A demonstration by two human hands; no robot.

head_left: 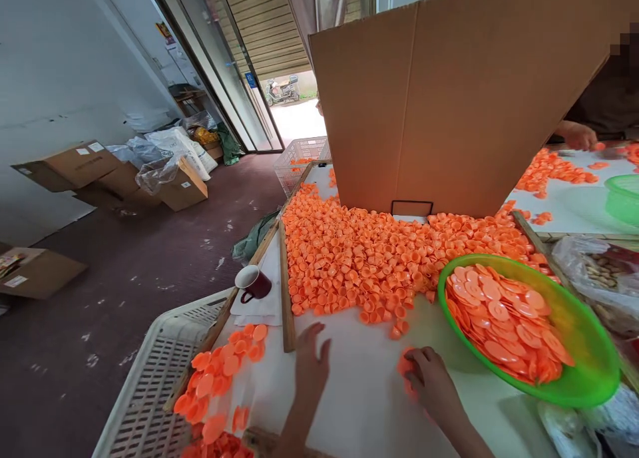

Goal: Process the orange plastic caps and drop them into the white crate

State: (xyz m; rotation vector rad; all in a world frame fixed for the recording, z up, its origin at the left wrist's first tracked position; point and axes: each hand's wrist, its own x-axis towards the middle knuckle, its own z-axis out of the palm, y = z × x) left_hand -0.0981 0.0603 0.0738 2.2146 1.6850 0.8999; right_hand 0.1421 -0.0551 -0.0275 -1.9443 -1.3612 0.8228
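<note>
Two bare hands, over a white bench [359, 385]. Left hand [310, 358]: fingers spread, thumb set wide, nothing visible in its grasp; placed by the near end of a wooden strip [287, 291]. Right hand [432, 381]: fingers bent and drawn together on an orange piece [406, 370], which lay at the fingertips, low over the bench, its exact form blurred. Orange cups [359, 258]: a broad loose heap, on the far part of the bench, a few strays at its near edge. Orange discs [494, 311]: a pile, inside a green basin [592, 371], to the right of the right hand. Orange lidded pieces [224, 368]: a scattered group, at the near left. Mug, dark red outside, pale within [255, 283]: upright, left of the strip. White basket [144, 391]: lattice-walled, beyond the bench's left edge. Cardboard panel [424, 105]: large, standing behind the cups. Co-worker's hand [579, 136]: far right, beside further orange pieces.
</note>
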